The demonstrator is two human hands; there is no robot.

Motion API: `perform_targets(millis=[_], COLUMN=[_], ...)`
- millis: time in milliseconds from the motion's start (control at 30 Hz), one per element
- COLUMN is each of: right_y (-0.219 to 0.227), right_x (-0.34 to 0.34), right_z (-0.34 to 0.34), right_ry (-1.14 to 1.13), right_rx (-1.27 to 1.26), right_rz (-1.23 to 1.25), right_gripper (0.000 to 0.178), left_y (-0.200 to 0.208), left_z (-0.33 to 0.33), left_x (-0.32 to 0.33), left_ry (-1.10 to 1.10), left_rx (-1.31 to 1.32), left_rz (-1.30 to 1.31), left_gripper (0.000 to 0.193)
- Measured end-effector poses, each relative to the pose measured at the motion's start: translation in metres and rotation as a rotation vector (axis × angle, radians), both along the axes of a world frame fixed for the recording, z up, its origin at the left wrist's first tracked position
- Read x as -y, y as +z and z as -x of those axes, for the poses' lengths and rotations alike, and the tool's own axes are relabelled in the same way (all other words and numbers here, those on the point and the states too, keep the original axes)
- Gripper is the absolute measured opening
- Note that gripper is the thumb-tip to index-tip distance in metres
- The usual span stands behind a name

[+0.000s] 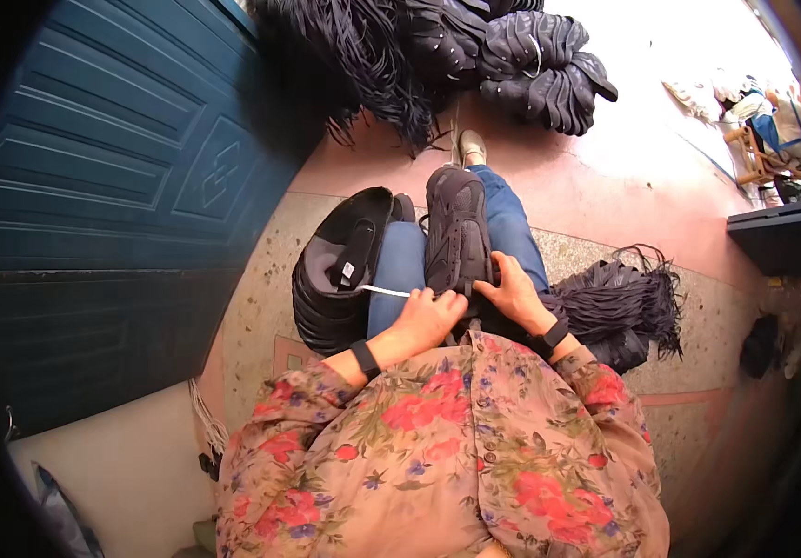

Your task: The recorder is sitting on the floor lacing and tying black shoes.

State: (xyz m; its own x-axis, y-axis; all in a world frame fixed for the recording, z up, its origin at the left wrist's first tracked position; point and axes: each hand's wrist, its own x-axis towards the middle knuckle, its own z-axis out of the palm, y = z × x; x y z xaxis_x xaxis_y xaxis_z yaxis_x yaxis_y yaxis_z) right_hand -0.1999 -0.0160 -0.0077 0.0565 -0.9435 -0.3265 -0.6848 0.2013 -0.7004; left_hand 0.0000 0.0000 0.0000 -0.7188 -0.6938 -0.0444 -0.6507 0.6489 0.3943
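Observation:
A black shoe upper [456,219] lies lengthwise on my lap, its toe pointing away from me. My left hand [430,316] is closed at its near end, fingers curled over the edge. From a nested stack of black shoe uppers [331,312] beside my left leg, a white cord [385,291] runs to the fingers of that hand; their tips are partly hidden. My right hand [515,296] pinches the right side of the near end between thumb and fingers. A small white label [348,270] shows inside the top piece of the stack.
Beyond my feet lies a large heap of black shoe uppers [535,70] with dangling laces [373,70]. Another laced bundle [605,302] sits by my right leg. A dark blue panelled door [112,139] stands at the left, a dark table [777,232] at the far right.

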Motion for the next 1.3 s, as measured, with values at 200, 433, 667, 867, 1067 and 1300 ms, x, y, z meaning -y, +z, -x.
perform_targets(millis=[200, 433, 667, 867, 1067, 1300], right_y=[-0.015, -0.008, -0.012, -0.009, -0.011, 0.019], right_x=[0.015, 0.014, 0.01, 0.013, 0.013, 0.005], right_z=[-0.016, -0.017, -0.02, -0.019, -0.002, 0.045], right_ry=[0.064, 0.083, 0.081, 0.021, -0.086, -0.233], right_rx=[0.132, 0.201, 0.182, 0.276, 0.494, 0.337], right_rz=[0.158, 0.086, 0.152, 0.07, -0.026, 0.098], right_gripper=[0.052, 0.047, 0.039, 0.039, 0.031, 0.015], left_y=[0.009, -0.043, -0.019, 0.01, -0.003, 0.006], left_z=[-0.005, -0.021, -0.022, -0.009, 0.007, 0.013], left_x=[0.043, 0.039, 0.037, 0.031, 0.032, 0.044], left_ry=[0.537, 0.637, 0.527, 0.486, 0.103, -0.108], left_rx=[-0.07, -0.204, -0.147, -0.105, 0.188, 0.134], left_rz=[-0.15, -0.275, -0.335, 0.01, 0.421, 0.535], left_gripper=[0.037, 0.032, 0.03, 0.026, 0.025, 0.019])
